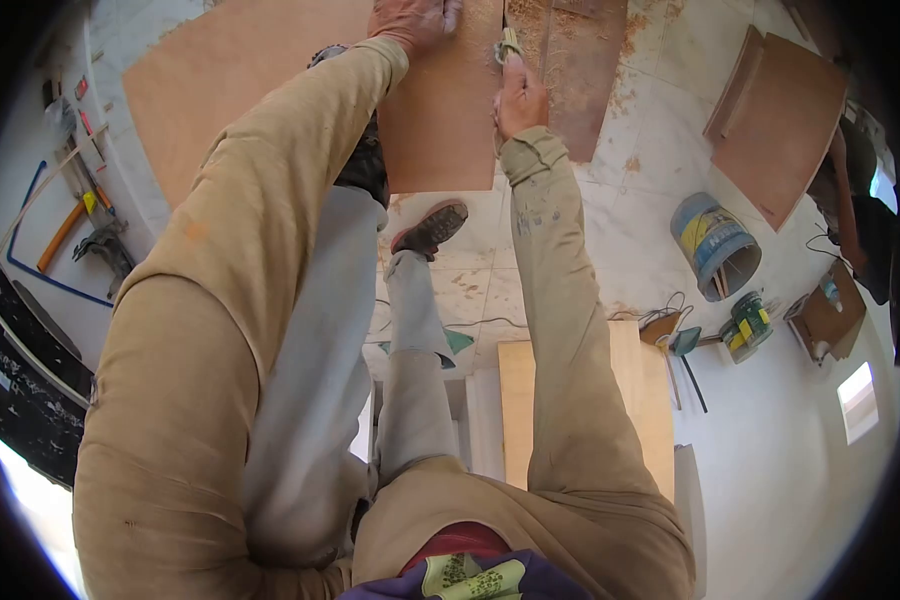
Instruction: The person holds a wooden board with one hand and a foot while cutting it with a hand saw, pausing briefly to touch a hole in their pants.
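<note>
Near the brown board's (pixel 438 135) lower right corner, my right hand (pixel 522 98) is wrapped round a tool's (pixel 510 47) green-tied handle, beside scattered shavings (pixel 577 45). My left hand (pixel 410 22) is over the board, left of the tool; I can't tell whether it pinches anything.

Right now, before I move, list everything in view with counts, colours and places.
Boards: several, brown, top; another far right
Shavings: many, tan, on boards and floor
Slim tool: one, green wrap, top centre
Bucket: one, blue, right
Cans: at least two, green, below bucket
Panel: one, pale, lower centre
Curved handle: one, orange, left
Bent rod: one, blue, left
Smaller clutter: uncountable, both sides
Shoe: one clear, dark, centre
Sleeves: two, tan
Left hand: over boards
Right hand: gripping slim tool
</note>
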Available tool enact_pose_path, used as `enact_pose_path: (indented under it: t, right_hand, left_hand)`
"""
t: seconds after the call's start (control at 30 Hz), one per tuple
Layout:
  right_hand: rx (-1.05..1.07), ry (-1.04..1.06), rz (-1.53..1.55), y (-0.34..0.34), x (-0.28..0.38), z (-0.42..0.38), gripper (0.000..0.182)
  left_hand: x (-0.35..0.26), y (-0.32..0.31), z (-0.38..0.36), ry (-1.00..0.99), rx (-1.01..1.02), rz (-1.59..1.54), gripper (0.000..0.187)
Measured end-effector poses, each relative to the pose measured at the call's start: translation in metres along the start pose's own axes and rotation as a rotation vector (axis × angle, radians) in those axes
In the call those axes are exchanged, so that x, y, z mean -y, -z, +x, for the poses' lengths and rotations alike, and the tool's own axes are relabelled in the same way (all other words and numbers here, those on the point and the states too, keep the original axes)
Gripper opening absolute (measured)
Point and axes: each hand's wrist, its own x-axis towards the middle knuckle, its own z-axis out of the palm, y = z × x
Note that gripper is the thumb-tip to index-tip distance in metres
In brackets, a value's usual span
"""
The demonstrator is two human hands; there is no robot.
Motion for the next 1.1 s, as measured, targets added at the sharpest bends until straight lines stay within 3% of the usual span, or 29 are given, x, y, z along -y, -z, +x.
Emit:
enact_pose_path:
  t: [0.17,0.23,0.3,0.37,0.47,0.57,0.7,0.83,0.9,1.03,1.1]
  right_hand:
    - [0.095,-0.258,0.121,0.077,0.02,-0.194,0.046]
    - [0.087,-0.258,0.116,0.09,0.027,-0.22,0.048]
    - [0.05,-0.132,0.019,0.078,0.018,-0.198,0.046]
    - [-0.023,0.089,-0.009,0.03,-0.003,-0.085,0.041]
    - [-0.076,0.084,-0.069,-0.006,0.009,0.008,0.042]
    - [-0.027,0.067,0.039,-0.007,0.0,0.014,0.04]
    - [0.005,0.068,0.048,0.016,0.013,-0.057,0.038]
    - [0.04,-0.191,0.146,0.079,0.01,-0.222,0.041]
    - [0.06,-0.289,0.128,0.093,0.027,-0.239,0.042]
    - [-0.023,0.115,-0.047,0.038,0.002,-0.107,0.041]
    - [-0.092,0.071,0.021,-0.003,0.002,-0.009,0.041]
  left_hand:
    - [0.007,-0.005,0.003,0.005,0.0,0.009,0.069]
    - [0.007,-0.004,0.004,0.016,0.004,0.015,0.069]
    - [0.002,-0.003,-0.002,0.02,0.032,0.011,0.069]
    - [0.003,-0.004,0.004,0.033,0.03,0.006,0.069]
    - [0.004,-0.001,0.003,0.023,0.008,-0.054,0.067]
    - [0.012,-0.015,-0.015,-0.008,0.027,-0.064,0.065]
    - [-0.009,-0.006,-0.054,0.038,0.078,0.006,0.066]
    - [-0.012,-0.004,-0.047,0.061,0.063,-0.01,0.066]
    - [-0.014,-0.005,-0.049,0.074,0.077,-0.014,0.066]
    - [-0.015,-0.005,-0.044,0.078,0.071,0.001,0.067]
    - [-0.015,0.001,-0.048,0.09,0.099,0.011,0.067]
